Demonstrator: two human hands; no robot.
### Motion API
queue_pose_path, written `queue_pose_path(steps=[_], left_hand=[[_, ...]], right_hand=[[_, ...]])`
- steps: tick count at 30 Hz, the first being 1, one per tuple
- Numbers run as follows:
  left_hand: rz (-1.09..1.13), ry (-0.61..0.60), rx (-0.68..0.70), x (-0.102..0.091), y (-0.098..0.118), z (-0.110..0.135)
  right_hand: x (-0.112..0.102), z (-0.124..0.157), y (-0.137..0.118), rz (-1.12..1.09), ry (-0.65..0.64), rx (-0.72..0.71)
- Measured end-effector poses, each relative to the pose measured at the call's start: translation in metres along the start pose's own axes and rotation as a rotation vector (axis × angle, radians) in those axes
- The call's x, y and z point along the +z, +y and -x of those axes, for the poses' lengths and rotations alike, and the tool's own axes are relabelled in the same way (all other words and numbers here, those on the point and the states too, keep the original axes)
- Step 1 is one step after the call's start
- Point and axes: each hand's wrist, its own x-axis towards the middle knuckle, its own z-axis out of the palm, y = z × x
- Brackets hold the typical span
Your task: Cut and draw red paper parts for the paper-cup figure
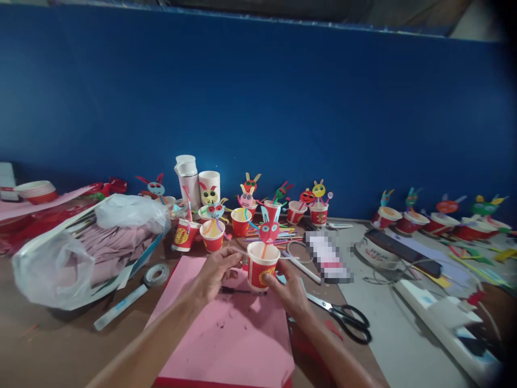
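Observation:
A red and white paper cup (258, 272) stands upright above the pink paper sheets (226, 334). A red paper rabbit face (270, 231) with pale ears rises from it on an orange stem. My right hand (288, 288) is closed around the cup's right side, with the thumb on its front. At the cup's left edge, my left hand (218, 272) pinches its fingers together beside a small green and red piece (245, 262). What exactly lies between those fingertips is too small to tell.
Several decorated cups (212, 237) stand behind, with more at right (440, 223). Black-handled scissors (349, 318) and a phone (329, 258) lie right of the pink sheets. Left are a tape roll (156, 275) and plastic bag (56, 275); a power strip (436, 323) lies far right.

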Motion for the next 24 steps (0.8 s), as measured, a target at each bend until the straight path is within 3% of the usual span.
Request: queue_pose_path(steps=[7, 24], left_hand=[[0.091, 0.021, 0.031, -0.005, -0.014, -0.001], [0.156, 0.065, 0.027, -0.005, -0.016, 0.001]], right_hand=[[0.008, 0.005, 0.002, -0.04, -0.044, 0.002], [0.009, 0.006, 0.002, -0.039, -0.014, 0.031]])
